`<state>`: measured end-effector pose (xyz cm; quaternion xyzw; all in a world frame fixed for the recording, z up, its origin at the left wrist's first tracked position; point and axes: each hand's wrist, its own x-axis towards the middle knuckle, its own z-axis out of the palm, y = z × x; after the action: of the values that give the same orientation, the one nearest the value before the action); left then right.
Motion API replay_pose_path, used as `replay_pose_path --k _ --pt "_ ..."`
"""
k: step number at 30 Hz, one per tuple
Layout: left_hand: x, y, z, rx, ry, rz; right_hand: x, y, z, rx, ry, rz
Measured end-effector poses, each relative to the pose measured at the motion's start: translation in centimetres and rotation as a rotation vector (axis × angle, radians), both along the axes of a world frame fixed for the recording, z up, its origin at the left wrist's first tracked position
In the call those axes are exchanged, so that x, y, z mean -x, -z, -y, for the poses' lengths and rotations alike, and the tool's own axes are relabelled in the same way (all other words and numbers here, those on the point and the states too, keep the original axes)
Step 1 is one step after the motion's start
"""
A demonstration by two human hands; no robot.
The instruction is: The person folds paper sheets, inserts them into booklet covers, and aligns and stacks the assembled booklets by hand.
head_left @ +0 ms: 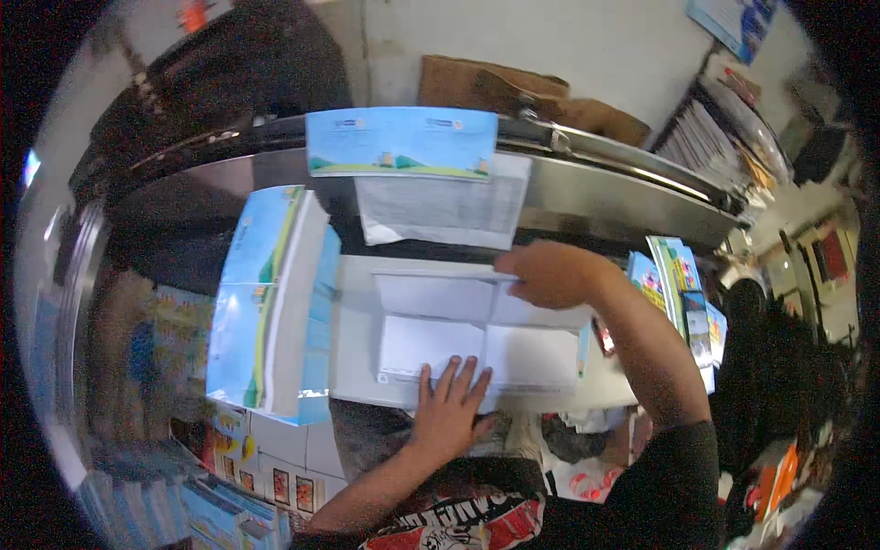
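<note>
White paper sheets (532,356) with a crease across them lie on the pale work board (353,367) before me. My left hand (449,403) rests on their near edge, fingers spread flat. At the far right part of the sheets is my right hand (559,275), its fingers bent and drawn together at the far edge of the paper. The greyish far part of the paper (431,295) looks slightly raised and blurred. To the left stands a thick stack of blue printed sheets (243,312), white at its cut edge.
A blue printed sheet (403,142) and a greyish paper (445,211) hang at a metal rail beyond the board. To the right are colourful booklets (665,280) with a dark phone-like object (697,328). More blue stacks (220,513) sit low at the left.
</note>
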<state>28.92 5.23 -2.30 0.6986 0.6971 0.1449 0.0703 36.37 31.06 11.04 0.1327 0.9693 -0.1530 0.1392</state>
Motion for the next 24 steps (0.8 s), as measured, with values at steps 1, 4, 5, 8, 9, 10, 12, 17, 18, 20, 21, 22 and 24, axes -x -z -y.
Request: replay_pose_path --k 1,4,5,8,9,10,12,17,18,20,21,22,24 --pt "0.1 -0.1 0.0 -0.012 -0.029 -0.011 -0.6 1.2 -0.5 -0.005 -0.026 -0.084" --pt "1.5 0.4 1.5 -0.028 0.007 0.144 0.7 -1.6 2.5 -0.042 0.047 0.092" --pt "2.1 0.8 2.4 -0.146 0.027 0.196 0.7 -1.9 2.8 -0.056 0.072 0.108" --pt "3.6 2.9 6.5 -0.381 0.054 0.293 0.5 -2.3 3.1 -0.051 0.075 0.069" --pt "4.2 3.9 8.4 -0.425 -0.039 0.248 0.2 -2.7 3.0 -0.036 0.077 0.016" --pt "4.8 4.8 10.1 -0.468 -0.133 0.204 0.1 -3.1 2.7 -0.042 0.071 0.018" --pt "6.6 5.7 13.0 -0.339 -0.288 0.227 0.1 -3.5 2.2 0.004 0.104 -0.014" --pt "8.9 10.4 18.7 -0.256 -0.519 0.289 0.8 -7.0 2.4 -0.099 0.116 0.016" --pt "9.2 10.8 19.2 -0.236 -0.569 0.333 0.7 -7.6 2.1 -0.132 0.127 -0.016" --pt "9.6 11.1 18.9 -0.192 -0.619 0.398 -0.6 -9.5 0.2 -0.249 0.192 -0.036" --pt "9.8 11.1 18.6 -0.138 -0.660 0.459 -1.2 -10.4 -1.2 -0.321 0.238 -0.028" --pt "9.9 10.7 18.3 -0.141 -0.677 0.458 -0.9 -11.9 -1.1 -0.356 0.489 -0.177" --pt "9.8 9.6 17.6 -0.141 -0.734 0.460 -1.0 -16.8 -2.8 -0.585 0.648 -0.300"
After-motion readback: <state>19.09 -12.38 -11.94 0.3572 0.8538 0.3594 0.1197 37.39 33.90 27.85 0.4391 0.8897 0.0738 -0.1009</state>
